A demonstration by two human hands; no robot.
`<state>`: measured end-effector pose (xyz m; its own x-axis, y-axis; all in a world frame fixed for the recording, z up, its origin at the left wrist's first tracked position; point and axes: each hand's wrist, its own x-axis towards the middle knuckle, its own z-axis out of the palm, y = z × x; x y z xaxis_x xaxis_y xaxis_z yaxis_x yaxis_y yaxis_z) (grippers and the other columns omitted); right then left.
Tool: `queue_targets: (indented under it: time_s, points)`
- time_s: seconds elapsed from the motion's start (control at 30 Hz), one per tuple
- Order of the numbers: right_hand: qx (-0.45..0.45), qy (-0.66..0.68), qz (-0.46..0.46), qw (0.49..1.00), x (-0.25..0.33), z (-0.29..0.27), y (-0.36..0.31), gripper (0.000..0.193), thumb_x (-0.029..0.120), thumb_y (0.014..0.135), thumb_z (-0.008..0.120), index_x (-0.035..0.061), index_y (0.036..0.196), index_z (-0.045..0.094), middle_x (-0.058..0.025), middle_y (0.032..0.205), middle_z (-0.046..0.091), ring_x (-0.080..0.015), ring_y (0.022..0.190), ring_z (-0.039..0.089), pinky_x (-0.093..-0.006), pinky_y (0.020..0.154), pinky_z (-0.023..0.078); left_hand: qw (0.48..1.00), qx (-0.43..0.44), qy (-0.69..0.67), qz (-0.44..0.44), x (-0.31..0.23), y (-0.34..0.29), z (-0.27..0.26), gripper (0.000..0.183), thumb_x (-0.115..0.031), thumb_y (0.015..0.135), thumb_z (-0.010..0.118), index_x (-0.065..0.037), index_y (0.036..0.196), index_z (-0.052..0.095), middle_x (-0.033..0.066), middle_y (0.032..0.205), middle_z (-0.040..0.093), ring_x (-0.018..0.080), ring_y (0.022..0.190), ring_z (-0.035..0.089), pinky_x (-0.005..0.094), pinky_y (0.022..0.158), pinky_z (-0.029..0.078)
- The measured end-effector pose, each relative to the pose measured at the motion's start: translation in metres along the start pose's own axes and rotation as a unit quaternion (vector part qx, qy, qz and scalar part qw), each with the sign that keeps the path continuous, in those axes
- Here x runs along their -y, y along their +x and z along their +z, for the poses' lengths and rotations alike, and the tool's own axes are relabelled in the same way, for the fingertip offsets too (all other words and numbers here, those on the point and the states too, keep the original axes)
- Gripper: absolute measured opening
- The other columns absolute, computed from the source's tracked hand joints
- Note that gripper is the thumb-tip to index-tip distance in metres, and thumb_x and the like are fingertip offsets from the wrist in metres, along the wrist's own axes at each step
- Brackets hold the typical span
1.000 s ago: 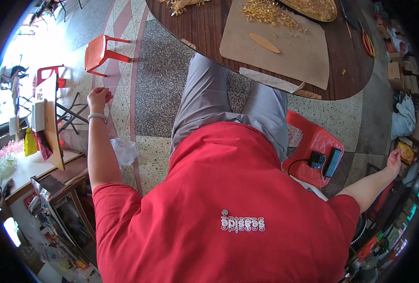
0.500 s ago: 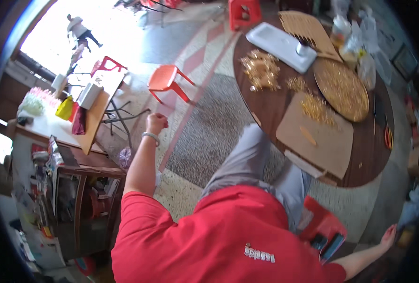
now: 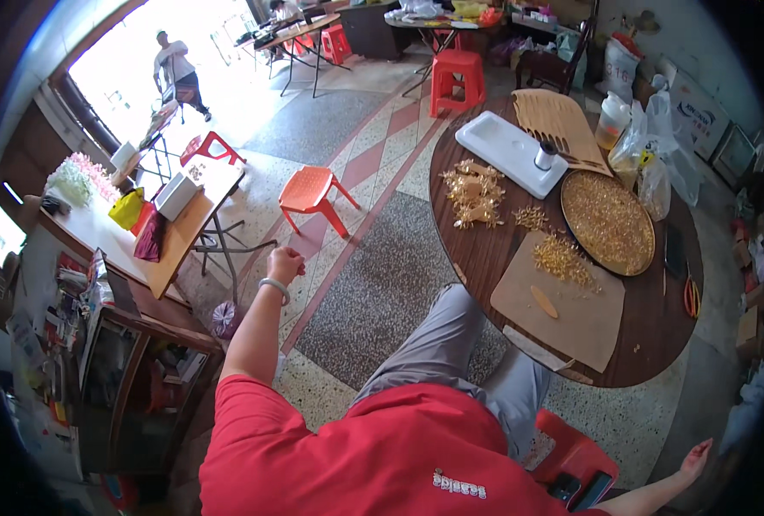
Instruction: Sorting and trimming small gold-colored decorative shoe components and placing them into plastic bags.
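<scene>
My left hand is raised out to the left over the floor, its fingers curled in and nothing showing in them. A pale bangle circles that wrist. Far to the lower right, my right hand hangs away from the table with its fingers stretched out and no object in it. Nearest to my legs on the round table lies a brown board with loose gold pieces and a flat, pointed wooden piece. A round tray full of small gold bits rests beyond it.
An orange stool stands ahead, and a red one farther off. A red seat carrying dark phone-like objects is beside my legs. Left are a side table and a glass cabinet. A person is by the doorway.
The view has tilted up, so the round table sits lower and more of the far room shows. Both arms stay spread. The person by the doorway now appears farther right and more upright.
</scene>
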<state>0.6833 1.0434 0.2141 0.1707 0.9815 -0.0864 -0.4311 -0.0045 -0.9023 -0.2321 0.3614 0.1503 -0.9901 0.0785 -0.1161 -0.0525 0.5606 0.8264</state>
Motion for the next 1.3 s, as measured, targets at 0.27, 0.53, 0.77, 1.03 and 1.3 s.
queue_targets:
  time_s: [0.27, 0.53, 0.77, 1.03, 1.3]
  points:
    - [-0.034, 0.058, -0.003, 0.998, 0.004, 0.007, -0.009, 0.031, 0.017, 0.088, 0.053, 0.0040, 0.116, 0.051, -0.0039, 0.111, 0.059, -0.0050, 0.073, 0.056, -0.0153, 0.060, 0.045, 0.999, -0.003, 0.035, 0.017, -0.047, -0.027, -0.005, 0.011, -0.005, 0.075, 0.061, 0.004, 0.068, 0.060, 0.0085, 0.056, 0.060, 0.0145, 0.047, 0.060, 0.0267, 0.045, 0.049]
    - [-0.023, -0.013, 0.060, 0.998, -0.005, 0.010, 0.010, 0.031, 0.021, 0.089, 0.053, 0.0084, 0.117, 0.052, -0.0006, 0.113, 0.058, -0.0020, 0.060, 0.049, -0.0145, 0.046, 0.036, 0.999, 0.013, -0.004, 0.033, 0.005, 0.013, 0.014, 0.011, -0.002, 0.074, 0.056, 0.005, 0.066, 0.058, 0.0091, 0.054, 0.057, 0.0161, 0.043, 0.055, 0.0298, 0.040, 0.047]
    - [0.121, 0.046, 0.078, 0.989, -0.034, -0.031, 0.051, 0.018, 0.012, 0.088, 0.052, 0.0060, 0.105, 0.051, 0.0029, 0.068, 0.046, -0.0078, 0.055, 0.042, -0.0190, 0.046, 0.033, 0.998, 0.031, -0.061, 0.002, 0.056, 0.045, 0.083, 0.007, -0.002, 0.077, 0.060, 0.004, 0.075, 0.058, 0.0099, 0.059, 0.058, 0.0170, 0.048, 0.057, 0.0286, 0.042, 0.048]
    - [0.013, -0.042, 0.144, 0.989, -0.026, -0.024, 0.033, 0.030, 0.015, 0.088, 0.053, 0.0043, 0.115, 0.051, 0.0021, 0.078, 0.057, -0.0059, 0.051, 0.042, -0.0178, 0.044, 0.033, 0.997, 0.051, -0.032, -0.040, 0.089, 0.048, 0.104, 0.008, -0.004, 0.078, 0.060, 0.003, 0.076, 0.058, 0.0092, 0.061, 0.059, 0.0163, 0.049, 0.058, 0.0259, 0.043, 0.047]
    - [-0.052, -0.061, 0.095, 0.992, -0.056, -0.006, 0.026, 0.032, 0.020, 0.088, 0.054, 0.0002, 0.113, 0.053, -0.0002, 0.081, 0.060, -0.0044, 0.051, 0.045, -0.0177, 0.042, 0.032, 0.999, 0.041, 0.016, -0.031, 0.084, 0.043, 0.103, 0.010, -0.006, 0.078, 0.061, 0.002, 0.072, 0.058, 0.0082, 0.060, 0.059, 0.0149, 0.048, 0.057, 0.0245, 0.043, 0.047]
